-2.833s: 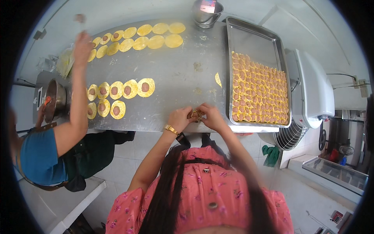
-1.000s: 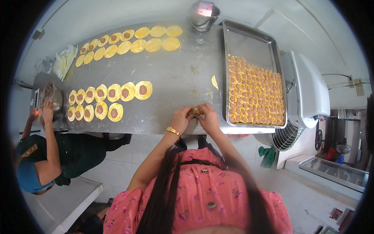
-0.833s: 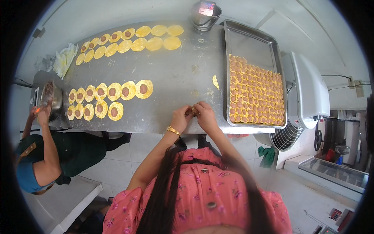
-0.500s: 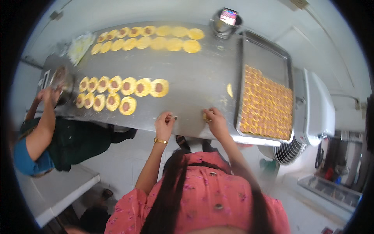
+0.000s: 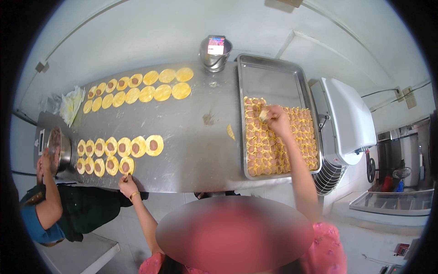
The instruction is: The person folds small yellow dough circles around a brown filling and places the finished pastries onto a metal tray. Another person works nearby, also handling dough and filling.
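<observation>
Over the large metal tray (image 5: 269, 73) on the right is my right hand (image 5: 279, 122), fingers closed on a small filled dumpling (image 5: 263, 114). Packed rows of similar dumplings (image 5: 260, 150), yellow dough with brownish filling showing on top, cover the tray's nearer part. My left hand (image 5: 127, 185) is at the table's front edge. Its fingertips pinch the near rim of a round yellow dough wrapper (image 5: 131, 161) with a lump of meat filling in its middle. This wrapper ends the nearer of two rows of filled wrappers (image 5: 153, 146).
Two more rows of wrappers (image 5: 163, 92) lie at the back, mostly unfilled. A metal pail (image 5: 213, 61) with a phone (image 5: 216, 44) stands behind. At left, a co-worker's hands (image 5: 45, 162) are by a bowl of filling (image 5: 64, 153). A dough scrap (image 5: 230, 132) lies beside the tray.
My right hand has gone from the table's front edge to over the tray. My left hand has moved left to the end wrapper. The whole view has shifted too.
</observation>
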The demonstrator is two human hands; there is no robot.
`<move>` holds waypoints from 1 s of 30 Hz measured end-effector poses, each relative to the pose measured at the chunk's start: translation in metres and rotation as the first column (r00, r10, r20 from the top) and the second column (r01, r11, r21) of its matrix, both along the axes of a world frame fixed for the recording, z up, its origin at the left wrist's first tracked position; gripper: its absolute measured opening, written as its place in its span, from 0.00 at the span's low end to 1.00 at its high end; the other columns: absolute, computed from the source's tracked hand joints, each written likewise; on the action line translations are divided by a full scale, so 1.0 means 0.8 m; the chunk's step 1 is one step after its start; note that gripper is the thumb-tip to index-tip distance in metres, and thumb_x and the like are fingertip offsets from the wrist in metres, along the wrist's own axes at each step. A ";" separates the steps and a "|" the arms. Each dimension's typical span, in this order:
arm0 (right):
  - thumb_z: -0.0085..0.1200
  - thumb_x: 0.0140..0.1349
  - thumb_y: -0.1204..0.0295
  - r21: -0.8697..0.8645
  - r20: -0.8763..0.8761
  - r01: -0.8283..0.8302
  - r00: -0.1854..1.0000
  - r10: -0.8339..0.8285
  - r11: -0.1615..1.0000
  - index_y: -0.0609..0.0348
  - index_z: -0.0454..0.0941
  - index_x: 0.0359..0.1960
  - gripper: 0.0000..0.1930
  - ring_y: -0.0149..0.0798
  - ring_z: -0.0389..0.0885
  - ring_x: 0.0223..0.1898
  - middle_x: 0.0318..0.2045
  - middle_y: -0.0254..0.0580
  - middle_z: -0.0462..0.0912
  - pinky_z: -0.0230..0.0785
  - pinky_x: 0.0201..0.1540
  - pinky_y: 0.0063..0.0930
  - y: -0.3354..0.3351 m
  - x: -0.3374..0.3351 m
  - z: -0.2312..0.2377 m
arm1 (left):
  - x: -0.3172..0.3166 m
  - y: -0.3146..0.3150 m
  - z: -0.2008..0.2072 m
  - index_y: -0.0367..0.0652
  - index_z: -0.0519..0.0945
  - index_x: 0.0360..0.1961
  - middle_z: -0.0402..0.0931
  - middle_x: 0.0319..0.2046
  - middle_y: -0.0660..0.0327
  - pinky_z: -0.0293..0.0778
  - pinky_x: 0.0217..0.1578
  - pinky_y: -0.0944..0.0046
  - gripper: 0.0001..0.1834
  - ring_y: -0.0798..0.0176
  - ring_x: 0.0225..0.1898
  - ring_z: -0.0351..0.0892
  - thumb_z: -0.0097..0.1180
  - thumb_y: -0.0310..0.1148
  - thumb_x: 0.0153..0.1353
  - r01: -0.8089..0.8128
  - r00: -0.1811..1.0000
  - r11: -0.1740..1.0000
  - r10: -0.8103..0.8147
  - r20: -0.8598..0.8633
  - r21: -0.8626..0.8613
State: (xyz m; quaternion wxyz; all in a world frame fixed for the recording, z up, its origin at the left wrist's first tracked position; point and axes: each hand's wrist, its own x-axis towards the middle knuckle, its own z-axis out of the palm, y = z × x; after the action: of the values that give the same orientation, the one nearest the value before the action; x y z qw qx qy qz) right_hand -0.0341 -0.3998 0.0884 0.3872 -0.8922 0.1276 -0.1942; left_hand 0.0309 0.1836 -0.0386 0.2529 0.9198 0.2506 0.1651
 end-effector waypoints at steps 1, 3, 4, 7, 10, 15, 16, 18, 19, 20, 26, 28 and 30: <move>0.55 0.41 0.84 0.023 -0.078 0.074 0.994 -0.071 0.997 0.58 0.80 0.36 0.17 0.42 0.76 0.31 0.31 0.42 0.77 0.69 0.35 0.30 -0.037 0.011 0.002 | 0.003 0.000 -0.002 0.36 0.80 0.29 0.79 0.26 0.50 0.73 0.32 0.55 0.12 0.50 0.29 0.79 0.61 0.35 0.49 -0.022 1.000 0.999 0.021 -0.015 -0.026; 0.55 0.40 0.84 -0.144 -0.094 0.080 0.991 -0.094 0.986 0.57 0.80 0.37 0.18 0.44 0.76 0.30 0.30 0.42 0.76 0.69 0.35 0.31 -0.099 0.028 0.000 | 0.008 -0.013 0.004 0.36 0.80 0.29 0.80 0.25 0.51 0.73 0.32 0.56 0.12 0.51 0.28 0.79 0.61 0.35 0.48 -0.048 0.998 0.999 0.047 -0.043 -0.023; 0.55 0.40 0.84 -0.186 -0.115 0.034 0.992 -0.056 0.982 0.57 0.80 0.36 0.18 0.45 0.76 0.31 0.30 0.43 0.76 0.69 0.35 0.32 -0.122 0.040 -0.008 | 0.008 -0.017 0.005 0.35 0.80 0.28 0.80 0.25 0.52 0.73 0.32 0.56 0.13 0.51 0.28 0.79 0.61 0.36 0.48 -0.060 0.997 0.998 0.059 -0.053 -0.013; 0.53 0.40 0.84 -0.296 -0.149 -0.105 0.987 0.063 0.949 0.58 0.80 0.35 0.17 0.45 0.76 0.30 0.29 0.43 0.77 0.70 0.35 0.32 -0.171 0.073 -0.047 | 0.004 -0.014 -0.006 0.35 0.79 0.27 0.79 0.24 0.51 0.71 0.32 0.57 0.15 0.52 0.27 0.78 0.62 0.38 0.47 -0.097 0.994 0.993 0.093 -0.062 -0.061; 0.52 0.40 0.87 -0.368 -0.184 -0.246 0.965 0.188 0.897 0.61 0.79 0.34 0.17 0.43 0.77 0.29 0.30 0.43 0.77 0.70 0.34 0.30 -0.181 0.099 -0.076 | -0.010 -0.020 -0.015 0.35 0.78 0.25 0.78 0.22 0.54 0.70 0.32 0.57 0.16 0.55 0.25 0.75 0.62 0.40 0.46 -0.141 0.988 0.986 0.134 -0.077 -0.094; 0.51 0.39 0.87 -0.280 -0.394 -0.478 0.848 0.355 0.832 0.62 0.79 0.35 0.17 0.44 0.78 0.32 0.32 0.44 0.78 0.71 0.35 0.33 -0.169 0.123 -0.089 | -0.041 -0.017 -0.037 0.39 0.75 0.23 0.73 0.19 0.64 0.67 0.24 0.69 0.08 0.70 0.20 0.69 0.61 0.30 0.48 -0.078 0.990 0.793 0.135 0.049 -0.605; 0.51 0.39 0.87 -0.286 -0.410 -0.486 0.841 0.353 0.826 0.62 0.79 0.36 0.18 0.44 0.78 0.32 0.33 0.45 0.78 0.71 0.35 0.33 -0.168 0.121 -0.090 | -0.046 -0.017 -0.039 0.40 0.74 0.22 0.71 0.19 0.66 0.66 0.22 0.72 0.07 0.73 0.20 0.68 0.60 0.28 0.48 -0.021 0.986 0.664 0.136 0.093 -0.747; 0.50 0.39 0.88 -0.302 -0.441 -0.501 0.827 0.347 0.811 0.63 0.79 0.37 0.19 0.45 0.78 0.33 0.33 0.45 0.79 0.71 0.36 0.33 -0.167 0.117 -0.089 | -0.052 -0.035 -0.032 0.41 0.72 0.22 0.70 0.19 0.68 0.64 0.21 0.76 0.06 0.76 0.19 0.66 0.59 0.24 0.49 -0.051 0.984 0.663 0.159 0.074 -0.747; 0.49 0.39 0.88 -0.289 -0.423 -0.493 0.835 0.353 0.820 0.63 0.79 0.38 0.20 0.45 0.78 0.33 0.33 0.46 0.79 0.71 0.36 0.33 -0.168 0.116 -0.090 | -0.055 -0.044 -0.029 0.42 0.71 0.22 0.69 0.19 0.69 0.63 0.20 0.78 0.07 0.77 0.19 0.65 0.58 0.23 0.49 -0.065 0.983 0.662 0.170 0.065 -0.747; 0.48 0.39 0.88 -0.279 -0.408 -0.487 0.840 0.357 0.828 0.63 0.79 0.38 0.21 0.46 0.78 0.34 0.33 0.46 0.79 0.71 0.37 0.33 -0.168 0.114 -0.087 | -0.058 -0.058 -0.023 0.43 0.69 0.20 0.68 0.19 0.69 0.62 0.20 0.77 0.09 0.76 0.19 0.65 0.59 0.23 0.48 -0.035 0.977 0.650 0.182 0.111 -0.760; 0.46 0.39 0.88 -0.138 -0.504 -0.474 0.790 0.350 0.870 0.63 0.77 0.42 0.24 0.49 0.78 0.38 0.35 0.50 0.81 0.71 0.42 0.33 -0.156 0.102 -0.060 | -0.068 -0.073 -0.023 0.43 0.68 0.20 0.67 0.18 0.69 0.60 0.20 0.76 0.09 0.76 0.18 0.64 0.57 0.22 0.49 0.015 0.981 0.688 0.130 0.143 -0.725; 0.45 0.40 0.88 -0.113 -0.490 -0.463 0.795 0.356 0.879 0.62 0.77 0.44 0.25 0.49 0.78 0.40 0.37 0.51 0.80 0.71 0.43 0.32 -0.160 0.099 -0.064 | -0.069 -0.067 -0.028 0.42 0.70 0.23 0.69 0.20 0.68 0.63 0.22 0.75 0.07 0.75 0.20 0.65 0.56 0.22 0.49 0.056 0.980 0.641 0.113 0.166 -0.765; 0.45 0.40 0.88 -0.068 -0.445 -0.448 0.813 0.375 0.891 0.61 0.76 0.45 0.26 0.48 0.78 0.42 0.39 0.52 0.80 0.71 0.44 0.32 -0.161 0.098 -0.065 | -0.070 -0.063 -0.035 0.40 0.70 0.27 0.70 0.23 0.66 0.67 0.25 0.74 0.06 0.74 0.23 0.68 0.55 0.22 0.50 0.069 0.967 0.613 0.153 0.203 -0.787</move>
State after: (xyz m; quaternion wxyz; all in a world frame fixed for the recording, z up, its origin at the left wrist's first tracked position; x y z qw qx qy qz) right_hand 0.0443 -0.5286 0.0361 0.3061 -0.9485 -0.0059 0.0809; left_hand -0.0254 0.1335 -0.0663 0.6566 0.6800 0.2853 0.1584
